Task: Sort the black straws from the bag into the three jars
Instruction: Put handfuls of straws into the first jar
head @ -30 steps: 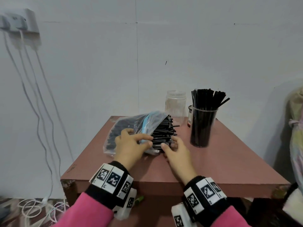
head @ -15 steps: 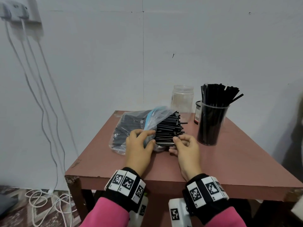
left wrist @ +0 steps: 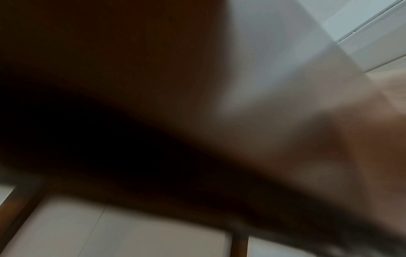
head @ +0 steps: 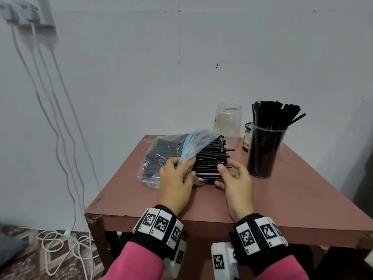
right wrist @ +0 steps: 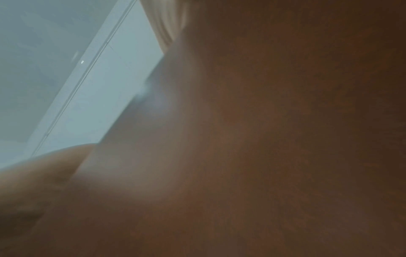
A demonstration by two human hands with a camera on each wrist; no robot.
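left hand point(head: 177, 178) pinches the clear bag point(head: 161, 156) at its mouth, pinning it to the table point(head: 282, 199). right of the bag, black straws point(head: 212, 158) jut out; right hand point(head: 235, 180) curls loosely at their ends, grip unclear. farther right: empty jar point(head: 228, 120), full jar point(head: 266, 150). step: drawing a bundle. next: close firmly, pull right.

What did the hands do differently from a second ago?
Little changed. The right hand curled its fingers round the ends of the black straws sticking out of the bag; before, they lay flatter. The left hand keeps holding the bag's mouth. Bag, jars and table stayed put.
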